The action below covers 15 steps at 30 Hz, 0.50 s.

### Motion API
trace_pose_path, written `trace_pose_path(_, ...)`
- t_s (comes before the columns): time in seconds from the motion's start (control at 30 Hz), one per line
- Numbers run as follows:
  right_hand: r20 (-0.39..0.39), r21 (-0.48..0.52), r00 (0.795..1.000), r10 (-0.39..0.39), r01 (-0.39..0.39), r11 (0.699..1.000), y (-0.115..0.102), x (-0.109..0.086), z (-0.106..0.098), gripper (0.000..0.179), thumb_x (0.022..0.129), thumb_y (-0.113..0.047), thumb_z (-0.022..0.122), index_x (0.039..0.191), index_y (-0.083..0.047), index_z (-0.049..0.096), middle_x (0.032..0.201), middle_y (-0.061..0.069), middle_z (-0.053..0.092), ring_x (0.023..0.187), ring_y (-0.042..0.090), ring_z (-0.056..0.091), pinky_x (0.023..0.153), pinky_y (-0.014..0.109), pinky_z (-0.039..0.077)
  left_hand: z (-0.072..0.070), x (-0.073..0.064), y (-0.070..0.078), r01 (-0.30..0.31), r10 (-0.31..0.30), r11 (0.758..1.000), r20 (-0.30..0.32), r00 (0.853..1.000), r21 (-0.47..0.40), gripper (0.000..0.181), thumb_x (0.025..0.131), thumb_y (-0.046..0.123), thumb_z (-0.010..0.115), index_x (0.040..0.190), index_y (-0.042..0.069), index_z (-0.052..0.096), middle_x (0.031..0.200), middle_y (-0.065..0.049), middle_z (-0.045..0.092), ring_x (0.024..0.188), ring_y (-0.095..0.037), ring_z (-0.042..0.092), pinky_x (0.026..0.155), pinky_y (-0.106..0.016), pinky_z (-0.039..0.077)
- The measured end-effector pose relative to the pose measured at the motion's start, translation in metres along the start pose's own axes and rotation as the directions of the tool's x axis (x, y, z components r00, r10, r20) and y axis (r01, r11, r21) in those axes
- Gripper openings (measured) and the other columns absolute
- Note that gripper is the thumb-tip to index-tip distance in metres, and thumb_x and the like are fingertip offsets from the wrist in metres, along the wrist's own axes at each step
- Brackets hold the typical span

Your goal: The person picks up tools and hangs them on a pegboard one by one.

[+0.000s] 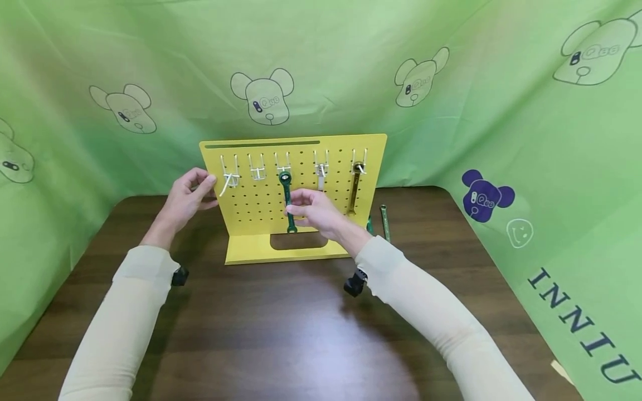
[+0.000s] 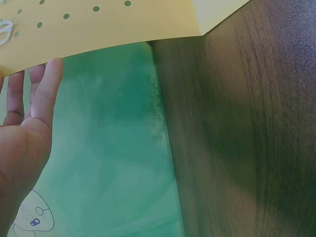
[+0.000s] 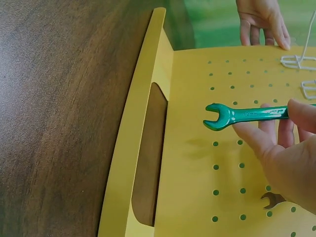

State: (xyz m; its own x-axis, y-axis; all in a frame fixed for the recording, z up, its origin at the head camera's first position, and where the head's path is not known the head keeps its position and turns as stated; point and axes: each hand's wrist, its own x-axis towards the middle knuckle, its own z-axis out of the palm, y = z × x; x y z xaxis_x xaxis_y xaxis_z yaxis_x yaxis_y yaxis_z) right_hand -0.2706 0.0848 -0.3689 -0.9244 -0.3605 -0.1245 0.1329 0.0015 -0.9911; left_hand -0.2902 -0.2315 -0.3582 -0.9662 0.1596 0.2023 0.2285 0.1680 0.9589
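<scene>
A yellow pegboard (image 1: 251, 206) stands upright on the table. My right hand (image 1: 321, 211) pinches a green combination wrench (image 3: 256, 113) by its shank, in front of the board. The wrench's ring end is up by the third white hook (image 1: 282, 159) from the left; whether the hook passes through the ring I cannot tell. The open jaw end points down. At the board's left edge, my left hand (image 1: 185, 197) grips the rim, thumb in front and other fingers behind; the left wrist view shows those fingers (image 2: 47, 94) at the edge.
A brass-coloured wrench (image 1: 354, 192) hangs on the far right hook. Beside it, a silver wrench (image 1: 321, 179) hangs partly hidden behind my right hand. Two green wrenches lie right of the board, one (image 1: 385, 223) in fuller view. Green printed cloth (image 1: 321, 33) surrounds the brown table (image 1: 241, 334).
</scene>
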Motion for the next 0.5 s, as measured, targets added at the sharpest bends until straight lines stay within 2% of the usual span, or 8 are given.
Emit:
trace_pose_path(0.3, -0.035, 0.012, 0.999, 0.017, -0.016, 1.000, 0.0013, 0.0040, -0.0010, 0.026, 0.099, 0.002, 0.062, 0.125, 0.005, 0.059, 0.121, 0.021, 0.061, 0.111, 0.030, 0.064, 0.098, 0.041, 0.057, 0.0012, 0.0018, -0.0030, -0.010, 0.010, 1.000, -0.008, 1.000, -0.010, 0.027, 0.103, 0.030, 0.060, 0.111, 0.004, 0.058, 0.105, -0.015, 0.052, 0.096, -0.023, 0.057, 0.081, -0.032, 0.064)
trace_pose_path(0.5, -0.047, 0.028, 0.999, 0.023, -0.021, 0.999, 0.0014, 0.0069, 0.0011, 0.026, 0.099, 0.000, 0.063, 0.125, 0.003, 0.059, 0.116, 0.016, 0.063, 0.107, 0.025, 0.065, 0.100, 0.042, 0.057, 0.0003, 0.0011, -0.0036, -0.013, 0.013, 1.000, -0.013, 1.000, -0.016, 0.025, 0.103, 0.029, 0.061, 0.109, 0.005, 0.058, 0.102, -0.011, 0.053, 0.094, -0.021, 0.058, 0.080, -0.032, 0.064)
